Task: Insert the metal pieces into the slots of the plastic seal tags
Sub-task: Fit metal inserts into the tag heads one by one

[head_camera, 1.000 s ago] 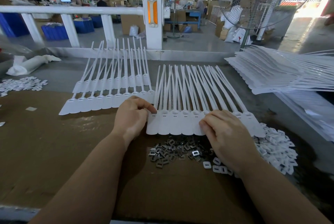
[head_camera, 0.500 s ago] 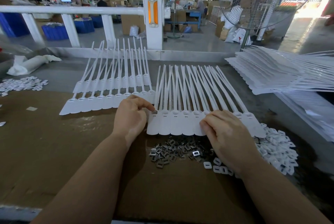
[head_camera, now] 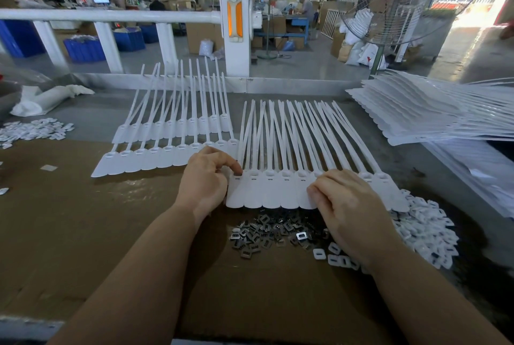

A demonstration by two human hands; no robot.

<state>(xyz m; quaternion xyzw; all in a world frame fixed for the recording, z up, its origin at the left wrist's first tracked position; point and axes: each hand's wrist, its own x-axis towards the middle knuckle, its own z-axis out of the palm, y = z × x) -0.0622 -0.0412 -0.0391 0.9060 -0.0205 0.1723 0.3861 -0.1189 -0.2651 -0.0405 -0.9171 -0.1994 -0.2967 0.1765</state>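
A white strip of joined seal tags (head_camera: 271,194) lies on the brown cardboard (head_camera: 111,233), straps fanning away from me. My left hand (head_camera: 204,180) is at the strip's left end; its curled index finger and thumb pinch a small dark metal piece at the leftmost slot (head_camera: 237,175). My right hand (head_camera: 347,205) lies with curled fingers on the strip right of centre, gripping its near edge and hiding some tags. A heap of loose metal pieces (head_camera: 264,233) sits just in front of the strip, between my hands.
White plastic caps (head_camera: 425,230) are heaped by my right wrist. Two more tag strips (head_camera: 167,150) lie left and behind. A tall stack of strips (head_camera: 431,113) fills the right side. More caps (head_camera: 33,129) lie far left. A white railing (head_camera: 111,16) borders the bench.
My left index finger has drawn back a little from the first tag head to its slot. The right hand and the strip have stayed put.
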